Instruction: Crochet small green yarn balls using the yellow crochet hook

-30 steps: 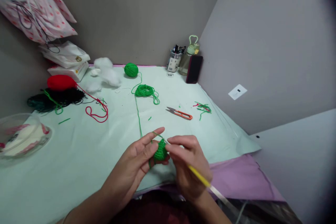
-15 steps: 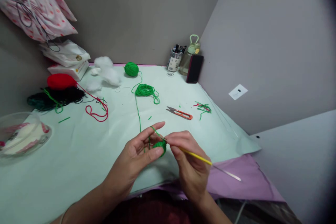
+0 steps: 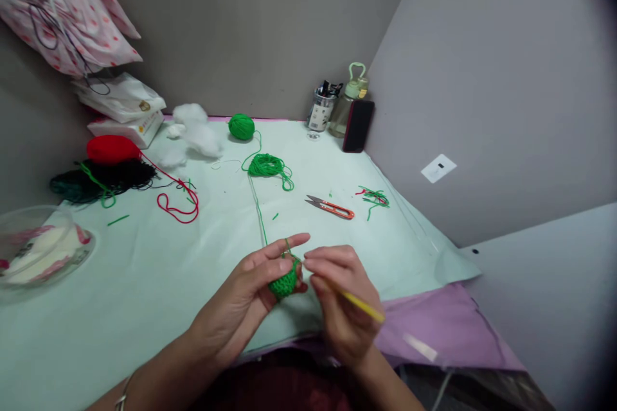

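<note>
A small green crocheted piece (image 3: 283, 284) is pinched between the thumb and fingers of my left hand (image 3: 250, 286). Green yarn runs over my left index finger, which is stretched out. My right hand (image 3: 344, 298) grips a crochet hook (image 3: 362, 306) by its yellow handle, close to the right of the piece. The hook's tip is hidden at the stitches, and its metal back end is blurred. From my left hand the yarn leads up to a loose heap of green yarn (image 3: 267, 166), with a green yarn ball (image 3: 241, 127) behind it.
Orange thread snips (image 3: 330, 207) and yarn scraps (image 3: 375, 196) lie beyond my right hand. A phone (image 3: 358, 126), a bottle (image 3: 343, 109) and a pen cup (image 3: 320, 110) stand at the back. Leftward are white stuffing (image 3: 200, 135), red yarn (image 3: 113, 149), black yarn (image 3: 125, 173) and a plastic bowl (image 3: 84, 263).
My left hand has turned the green piece so more of its side shows, and its thumb has moved up. The hook has tilted more steeply and its back end has swung down.
</note>
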`<state>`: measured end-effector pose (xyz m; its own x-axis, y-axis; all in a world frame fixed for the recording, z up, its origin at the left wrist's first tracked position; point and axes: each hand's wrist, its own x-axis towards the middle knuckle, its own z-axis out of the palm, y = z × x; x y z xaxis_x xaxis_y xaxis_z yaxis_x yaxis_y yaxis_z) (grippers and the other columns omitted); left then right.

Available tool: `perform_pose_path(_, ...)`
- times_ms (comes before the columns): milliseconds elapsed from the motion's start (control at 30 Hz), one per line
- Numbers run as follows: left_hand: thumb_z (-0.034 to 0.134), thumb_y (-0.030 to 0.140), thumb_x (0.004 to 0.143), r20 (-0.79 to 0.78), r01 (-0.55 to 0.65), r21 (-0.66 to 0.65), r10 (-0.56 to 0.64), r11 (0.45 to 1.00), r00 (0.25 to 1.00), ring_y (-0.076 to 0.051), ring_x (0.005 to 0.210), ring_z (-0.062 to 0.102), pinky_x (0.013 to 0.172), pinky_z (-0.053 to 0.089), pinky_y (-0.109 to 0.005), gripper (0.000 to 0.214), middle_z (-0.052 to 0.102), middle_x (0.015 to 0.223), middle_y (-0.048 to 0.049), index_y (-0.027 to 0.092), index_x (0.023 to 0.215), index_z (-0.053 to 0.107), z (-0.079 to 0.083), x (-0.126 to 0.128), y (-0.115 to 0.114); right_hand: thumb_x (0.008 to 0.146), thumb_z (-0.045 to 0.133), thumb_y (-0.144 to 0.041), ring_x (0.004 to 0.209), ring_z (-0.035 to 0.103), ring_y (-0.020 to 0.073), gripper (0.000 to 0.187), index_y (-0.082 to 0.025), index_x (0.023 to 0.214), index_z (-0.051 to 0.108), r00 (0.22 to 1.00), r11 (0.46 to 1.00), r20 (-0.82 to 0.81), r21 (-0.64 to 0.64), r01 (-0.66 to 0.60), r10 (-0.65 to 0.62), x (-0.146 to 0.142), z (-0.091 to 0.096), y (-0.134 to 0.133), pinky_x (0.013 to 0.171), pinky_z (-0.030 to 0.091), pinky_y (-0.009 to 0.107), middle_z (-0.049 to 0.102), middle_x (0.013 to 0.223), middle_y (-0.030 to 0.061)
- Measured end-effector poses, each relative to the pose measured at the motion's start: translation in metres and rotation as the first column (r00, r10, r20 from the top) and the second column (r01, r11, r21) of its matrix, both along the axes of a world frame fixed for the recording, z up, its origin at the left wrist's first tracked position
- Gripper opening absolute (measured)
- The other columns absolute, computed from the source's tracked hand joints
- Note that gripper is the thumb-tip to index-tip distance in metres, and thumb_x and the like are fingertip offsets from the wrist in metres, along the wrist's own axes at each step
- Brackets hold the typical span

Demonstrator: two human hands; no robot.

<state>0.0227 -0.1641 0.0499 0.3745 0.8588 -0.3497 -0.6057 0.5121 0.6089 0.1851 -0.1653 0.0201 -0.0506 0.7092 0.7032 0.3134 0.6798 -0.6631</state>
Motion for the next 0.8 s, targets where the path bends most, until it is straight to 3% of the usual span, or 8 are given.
perform_pose_path(167, 0.081, 0.027, 0.082, -0.093, 0.023, 0.071, -0.017, 0.997, 0.996, -0.014, 0.083, 0.06, 0.087, 0.045, -0.027, 0.043, 0.066, 0.085, 0.0002, 0.021, 0.125, 0.076, 0.001, -0.004, 0.003, 0.099, 0.057, -0.019, 0.067, 0.061, 0.0151, 0.018, -0.024, 0.094, 0.074, 0.892, 0.932, -0.432, -0.253, -0.26, 0.132, 0.005, 0.009, 0.007, 0.061, 0.053, 0.029, 0.067, 0.081, 0.0024)
perform_pose_path(267, 0.085, 0.027, 0.081, -0.185, -0.056, 0.161, 0.086, 0.985, 0.979, -0.013, 0.085, 0.057, 0.087, 0.043, -0.025, 0.053, 0.066, 0.087, 0.0023, 0.031, 0.132, 0.072, -0.004, 0.004, 0.001, 0.097, 0.06, -0.013, 0.081, 0.068, 0.0182, 0.023, -0.027, 0.106, 0.076, 0.983, 0.977, -0.163, -0.176, -0.118, 0.089, -0.001, 0.003, 0.004, 0.069, 0.057, 0.032, 0.07, 0.093, 0.0045)
perform_pose_path(367, 0.086, 0.029, 0.081, -0.189, -0.095, 0.167, 0.126, 0.981, 0.974, -0.014, 0.088, 0.057, 0.09, 0.042, -0.026, 0.053, 0.067, 0.087, 0.0019, 0.033, 0.132, 0.071, -0.009, 0.008, -0.001, 0.092, 0.064, -0.004, 0.101, 0.069, 0.022, 0.042, -0.03, 0.125, 0.073, 0.983, 0.991, 0.166, 0.122, 0.061, -0.081, -0.006, -0.004, -0.001, 0.082, 0.058, 0.035, 0.072, 0.11, 0.0077)
perform_pose_path(433, 0.086, 0.032, 0.081, -0.136, -0.041, 0.088, 0.052, 0.995, 0.989, -0.015, 0.09, 0.058, 0.092, 0.041, -0.028, 0.051, 0.069, 0.089, -0.0005, 0.029, 0.13, 0.073, -0.01, 0.005, 0.001, 0.092, 0.062, -0.002, 0.098, 0.068, 0.0206, 0.043, -0.029, 0.125, 0.072, 0.99, 0.991, 0.126, 0.121, 0.052, -0.067, -0.005, -0.004, -0.002, 0.081, 0.057, 0.033, 0.072, 0.107, 0.0073)
perform_pose_path(500, 0.085, 0.032, 0.081, -0.103, 0.023, 0.023, -0.021, 0.999, 0.995, -0.016, 0.09, 0.058, 0.091, 0.041, -0.029, 0.047, 0.071, 0.091, -0.0031, 0.025, 0.127, 0.075, -0.008, 0.0, 0.003, 0.095, 0.06, -0.005, 0.089, 0.066, 0.0179, 0.034, -0.027, 0.116, 0.074, 0.998, 0.999, -0.064, -0.03, -0.012, 0.01, -0.001, -0.001, 0.0, 0.075, 0.055, 0.031, 0.071, 0.097, 0.0048)
perform_pose_path(633, 0.084, 0.029, 0.081, -0.204, 0.013, 0.092, 0.006, 0.996, 0.979, -0.014, 0.083, 0.055, 0.082, 0.04, -0.026, 0.043, 0.069, 0.089, -0.0012, 0.027, 0.124, 0.077, -0.005, -0.005, 0.004, 0.099, 0.057, -0.016, 0.072, 0.06, 0.0152, 0.02, -0.025, 0.096, 0.074, 0.914, 0.949, -0.397, -0.248, -0.197, 0.085, 0.007, 0.009, 0.006, 0.064, 0.051, 0.029, 0.067, 0.082, 0.0016)
perform_pose_path(733, 0.085, 0.03, 0.081, -0.281, -0.063, 0.214, 0.124, 0.975, 0.952, -0.013, 0.08, 0.052, 0.08, 0.04, -0.025, 0.05, 0.065, 0.086, 0.0026, 0.035, 0.13, 0.073, -0.006, 0.003, 0.0, 0.098, 0.059, -0.014, 0.075, 0.064, 0.0165, 0.019, -0.025, 0.099, 0.075, 0.965, 0.961, -0.245, -0.228, -0.153, 0.096, 0.003, 0.009, 0.005, 0.067, 0.053, 0.03, 0.069, 0.087, 0.003)
perform_pose_path(800, 0.087, 0.03, 0.08, -0.283, -0.098, 0.241, 0.167, 0.966, 0.945, -0.013, 0.083, 0.054, 0.081, 0.041, -0.025, 0.055, 0.064, 0.086, 0.0031, 0.038, 0.132, 0.071, -0.008, 0.007, -0.002, 0.094, 0.063, -0.008, 0.088, 0.068, 0.0194, 0.026, -0.026, 0.108, 0.076, 0.999, 0.999, 0.028, -0.048, -0.02, 0.022, -0.001, 0.006, 0.002, 0.073, 0.055, 0.031, 0.072, 0.098, 0.0061)
